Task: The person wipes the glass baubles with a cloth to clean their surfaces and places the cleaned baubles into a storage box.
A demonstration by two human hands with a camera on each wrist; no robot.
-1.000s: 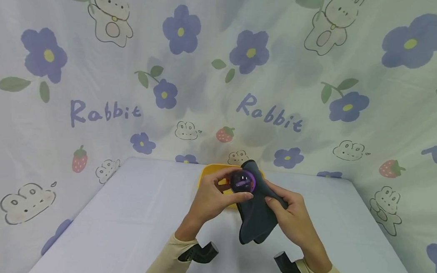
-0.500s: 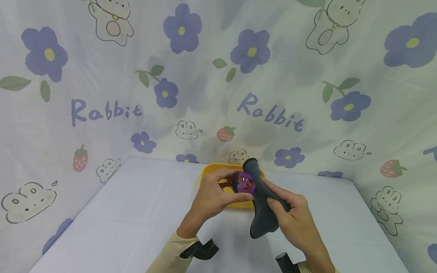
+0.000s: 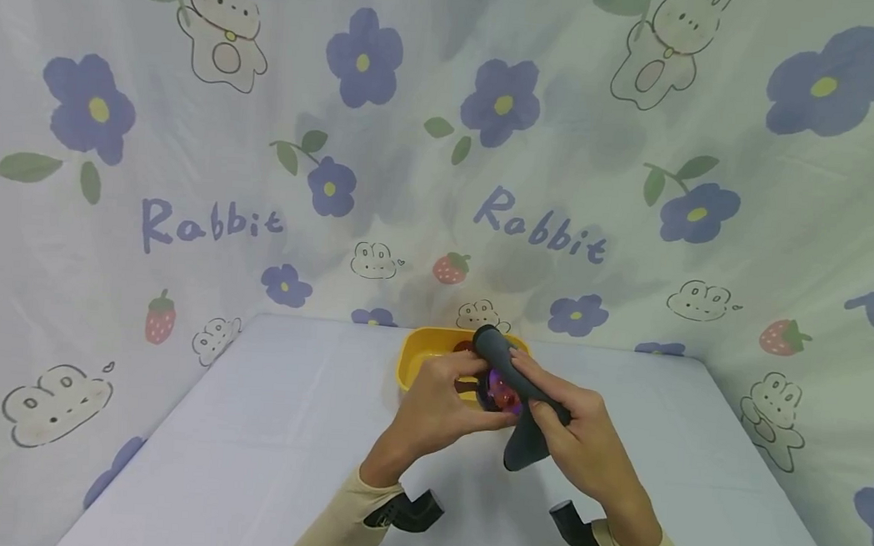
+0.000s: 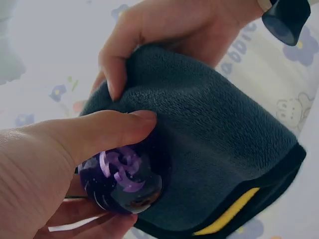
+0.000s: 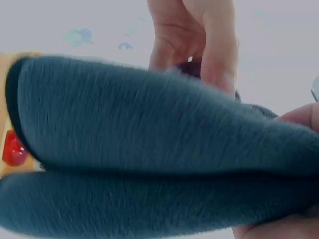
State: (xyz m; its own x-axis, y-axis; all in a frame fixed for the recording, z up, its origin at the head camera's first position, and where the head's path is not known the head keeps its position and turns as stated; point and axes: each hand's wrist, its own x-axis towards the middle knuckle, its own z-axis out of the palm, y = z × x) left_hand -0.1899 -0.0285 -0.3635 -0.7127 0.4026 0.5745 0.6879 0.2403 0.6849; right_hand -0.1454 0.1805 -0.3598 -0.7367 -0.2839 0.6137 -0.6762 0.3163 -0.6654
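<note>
My left hand (image 3: 429,406) grips a shiny ball (image 3: 503,391) between thumb and fingers, above the table. In the left wrist view the ball (image 4: 122,174) is dark and glossy, with a purple swirl. A grey-blue plush cloth (image 3: 523,437) with black edging is bunched in my right hand (image 3: 585,428), pinched between thumb and fingers. The cloth (image 4: 209,129) lies against the ball's far side and carries a yellow strip (image 4: 227,211) near one edge. In the right wrist view, folds of the cloth (image 5: 124,117) hide most of the ball.
Behind the hands, a yellow tray (image 3: 410,372) stands at the table's back edge, partly covered by them. A red, shiny round thing (image 5: 15,152) shows in it. Patterned fabric (image 3: 407,154) hangs behind the white-covered table (image 3: 262,429).
The ball has turned from its dark side to a purple-red one and moved slightly right and down. The cloth has been drawn into a narrower fold, its upper end shifting left over the ball.
</note>
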